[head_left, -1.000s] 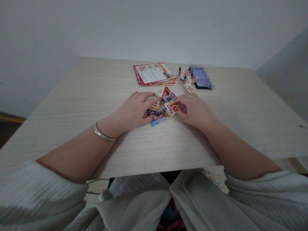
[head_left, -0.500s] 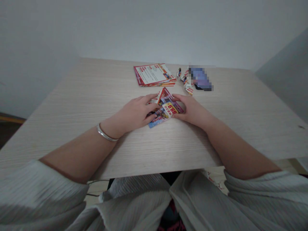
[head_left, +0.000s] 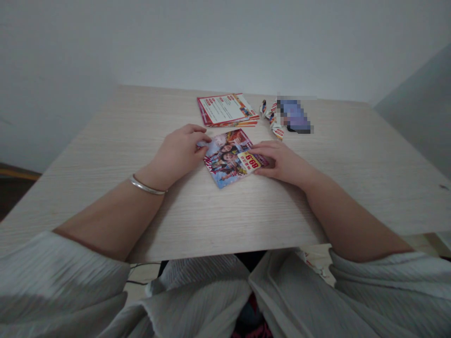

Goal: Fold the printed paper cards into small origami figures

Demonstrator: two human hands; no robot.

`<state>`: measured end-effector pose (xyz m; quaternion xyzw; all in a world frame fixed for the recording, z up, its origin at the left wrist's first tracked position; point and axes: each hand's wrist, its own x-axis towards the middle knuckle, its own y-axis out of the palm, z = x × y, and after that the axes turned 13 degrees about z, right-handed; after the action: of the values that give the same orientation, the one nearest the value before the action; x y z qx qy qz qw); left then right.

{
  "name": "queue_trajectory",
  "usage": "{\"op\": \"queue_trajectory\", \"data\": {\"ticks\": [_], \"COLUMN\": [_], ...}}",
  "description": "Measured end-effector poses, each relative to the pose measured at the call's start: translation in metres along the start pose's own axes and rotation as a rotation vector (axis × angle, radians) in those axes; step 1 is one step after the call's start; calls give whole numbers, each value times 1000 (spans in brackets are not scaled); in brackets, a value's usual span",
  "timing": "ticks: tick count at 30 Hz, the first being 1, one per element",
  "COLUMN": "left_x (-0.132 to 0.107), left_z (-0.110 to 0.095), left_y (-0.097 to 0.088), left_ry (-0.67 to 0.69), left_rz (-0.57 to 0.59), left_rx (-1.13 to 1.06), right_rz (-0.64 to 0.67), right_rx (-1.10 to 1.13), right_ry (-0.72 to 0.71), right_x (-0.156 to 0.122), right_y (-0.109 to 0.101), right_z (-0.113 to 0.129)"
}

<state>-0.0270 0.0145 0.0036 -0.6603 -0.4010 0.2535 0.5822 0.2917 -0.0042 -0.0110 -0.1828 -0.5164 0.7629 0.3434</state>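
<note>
A square printed flyer [head_left: 229,162] lies opened out on the table in front of me. It shows pictures of people and a yellow-and-white price label reading 89.9. At its left corner my left hand [head_left: 181,150], with a silver bangle on the wrist, is closed with curled fingers and thumb at the paper. My right hand [head_left: 282,162] holds the right corner, fingers on top and thumb along the near edge. A diagonal crease on the flyer cannot be made out clearly.
Behind the flyer lies a stack of similar flyers [head_left: 225,109] with a white text side up. Several small folded paper pieces [head_left: 273,121] sit to its right, beside a phone [head_left: 296,116] with a blurred screen. A wall stands behind the wooden table [head_left: 148,112].
The flyer's left part, folded over before, now lies opened out with its picture side showing. My left hand has moved left and slightly away from me; my right hand has stayed nearly still.
</note>
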Motion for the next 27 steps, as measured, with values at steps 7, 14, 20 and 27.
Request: {"op": "queue_trajectory", "data": {"ticks": [7, 14, 20, 27], "left_x": [2, 1, 1, 0], "left_z": [13, 12, 8, 6], "left_y": [-5, -7, -7, -9], "left_ry": [37, 93, 153, 158], "left_rz": [160, 183, 214, 255], "left_rx": [103, 61, 28, 96], "right_rz": [13, -16, 18, 18], "right_rx": [-81, -167, -208, -78], "right_ry": [-19, -129, -83, 29], "right_x": [-4, -4, -2, -3], "right_y": [-3, -5, -4, -9], "right_z": [-3, 4, 6, -3]}}
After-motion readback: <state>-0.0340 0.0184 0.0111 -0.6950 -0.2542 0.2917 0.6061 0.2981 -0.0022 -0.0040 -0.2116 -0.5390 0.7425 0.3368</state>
